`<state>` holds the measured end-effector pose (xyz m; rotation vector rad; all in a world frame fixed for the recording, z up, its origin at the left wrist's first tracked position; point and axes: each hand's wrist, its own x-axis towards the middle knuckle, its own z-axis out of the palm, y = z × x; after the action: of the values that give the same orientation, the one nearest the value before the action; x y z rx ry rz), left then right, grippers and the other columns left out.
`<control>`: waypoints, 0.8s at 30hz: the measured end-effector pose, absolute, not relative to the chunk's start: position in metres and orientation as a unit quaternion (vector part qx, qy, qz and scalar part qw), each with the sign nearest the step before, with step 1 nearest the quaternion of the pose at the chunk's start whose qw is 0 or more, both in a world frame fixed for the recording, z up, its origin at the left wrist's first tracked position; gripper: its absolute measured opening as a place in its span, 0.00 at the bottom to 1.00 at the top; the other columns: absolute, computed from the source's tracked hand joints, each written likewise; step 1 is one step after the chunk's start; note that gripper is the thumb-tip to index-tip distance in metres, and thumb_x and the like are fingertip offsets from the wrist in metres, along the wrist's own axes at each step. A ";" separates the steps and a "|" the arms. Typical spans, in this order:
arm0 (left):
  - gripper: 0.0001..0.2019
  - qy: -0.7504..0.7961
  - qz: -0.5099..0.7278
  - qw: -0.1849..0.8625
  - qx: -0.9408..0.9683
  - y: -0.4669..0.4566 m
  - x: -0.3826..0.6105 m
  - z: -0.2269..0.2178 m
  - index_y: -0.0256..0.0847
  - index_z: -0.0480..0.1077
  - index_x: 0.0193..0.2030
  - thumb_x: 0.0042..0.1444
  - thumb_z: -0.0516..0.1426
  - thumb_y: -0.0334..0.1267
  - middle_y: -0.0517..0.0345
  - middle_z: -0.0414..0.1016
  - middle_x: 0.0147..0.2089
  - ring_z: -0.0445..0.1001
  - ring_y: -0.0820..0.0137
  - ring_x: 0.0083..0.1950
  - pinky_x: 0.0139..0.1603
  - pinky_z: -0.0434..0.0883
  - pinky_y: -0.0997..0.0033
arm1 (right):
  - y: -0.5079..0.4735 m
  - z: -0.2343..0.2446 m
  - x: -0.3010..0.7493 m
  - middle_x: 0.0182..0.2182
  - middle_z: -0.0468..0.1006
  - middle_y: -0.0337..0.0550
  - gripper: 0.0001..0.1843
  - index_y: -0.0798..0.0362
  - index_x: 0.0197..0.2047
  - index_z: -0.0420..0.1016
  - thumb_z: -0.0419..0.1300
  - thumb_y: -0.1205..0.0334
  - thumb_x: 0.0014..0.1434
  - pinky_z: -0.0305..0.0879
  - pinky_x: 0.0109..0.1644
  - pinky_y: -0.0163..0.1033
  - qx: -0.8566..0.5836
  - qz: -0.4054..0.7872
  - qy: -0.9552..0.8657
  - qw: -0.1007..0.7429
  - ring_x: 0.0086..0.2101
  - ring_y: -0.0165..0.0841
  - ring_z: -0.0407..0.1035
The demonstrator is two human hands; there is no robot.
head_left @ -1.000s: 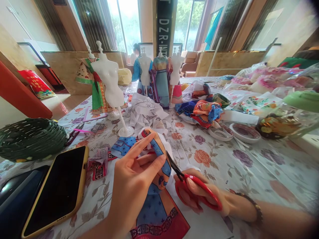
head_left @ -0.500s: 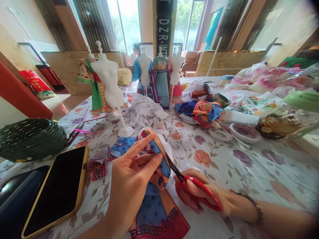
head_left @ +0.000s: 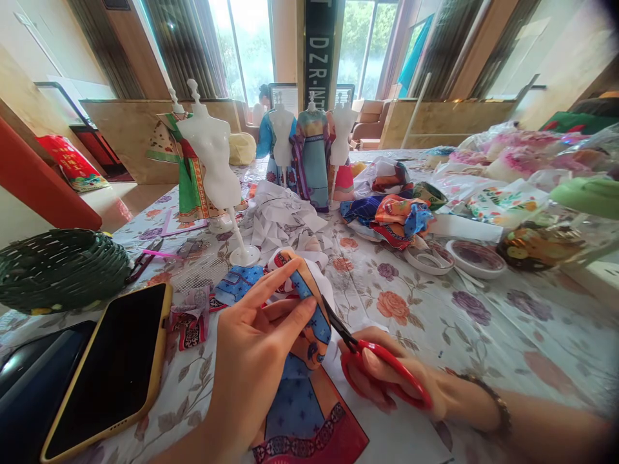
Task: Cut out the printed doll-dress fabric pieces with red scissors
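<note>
Between the thumb and fingers of my left hand (head_left: pixel 264 335) is a piece of printed fabric (head_left: pixel 316 332), blue with orange edging. Its lower part, with a dark red patterned border, hangs down toward the table's near edge. My right hand (head_left: pixel 382 370) has its fingers through the red handles of a pair of scissors (head_left: pixel 349 338). The dark blades lie against the fabric's right edge, close to my left thumb. White material shows behind and below the printed piece. Just beyond my left hand lies a blue cut piece (head_left: pixel 236 285), with a small red patterned scrap (head_left: pixel 190 320) beside it.
A bare white mannequin (head_left: pixel 210 154) stands in front of a heap of white scraps (head_left: pixel 285 216). Dressed mannequins stand farther back. On the left are a phone (head_left: pixel 109 367) and a dark green basket (head_left: pixel 62 270). Colourful fabric (head_left: pixel 394 216) and tape rolls (head_left: pixel 476 256) lie on the right.
</note>
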<state>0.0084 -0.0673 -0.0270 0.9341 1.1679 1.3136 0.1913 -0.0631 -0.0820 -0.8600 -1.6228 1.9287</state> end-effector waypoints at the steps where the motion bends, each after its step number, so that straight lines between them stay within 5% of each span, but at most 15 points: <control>1: 0.27 0.493 0.555 0.544 0.392 -0.067 0.009 -0.027 0.48 0.75 0.55 0.46 0.69 0.38 0.62 0.79 0.23 0.73 0.72 0.16 0.19 0.74 0.76 | -0.063 -0.082 0.192 0.14 0.62 0.35 0.35 0.52 0.17 0.60 0.53 0.27 0.53 0.48 0.19 0.33 -0.313 0.700 -0.596 0.238 0.16 0.25 0.54; 12: 0.28 0.491 0.557 0.549 0.384 -0.066 0.009 -0.026 0.48 0.75 0.56 0.46 0.70 0.37 0.61 0.79 0.24 0.73 0.72 0.16 0.19 0.75 0.75 | -0.065 -0.076 0.190 0.13 0.58 0.33 0.36 0.51 0.16 0.58 0.54 0.25 0.51 0.45 0.20 0.35 -0.323 0.693 -0.596 0.243 0.16 0.25 0.52; 24: 0.27 0.495 0.553 0.545 0.391 -0.067 0.009 -0.025 0.48 0.75 0.55 0.45 0.69 0.37 0.62 0.78 0.21 0.73 0.72 0.16 0.19 0.74 0.77 | -0.065 -0.087 0.193 0.13 0.57 0.33 0.35 0.52 0.16 0.57 0.51 0.32 0.59 0.45 0.20 0.36 -0.285 0.677 -0.621 0.274 0.16 0.25 0.49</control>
<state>0.0086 -0.0673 -0.0250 0.9266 1.1733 1.3117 0.1929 -0.0645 -0.0866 -0.7655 -1.6708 1.8207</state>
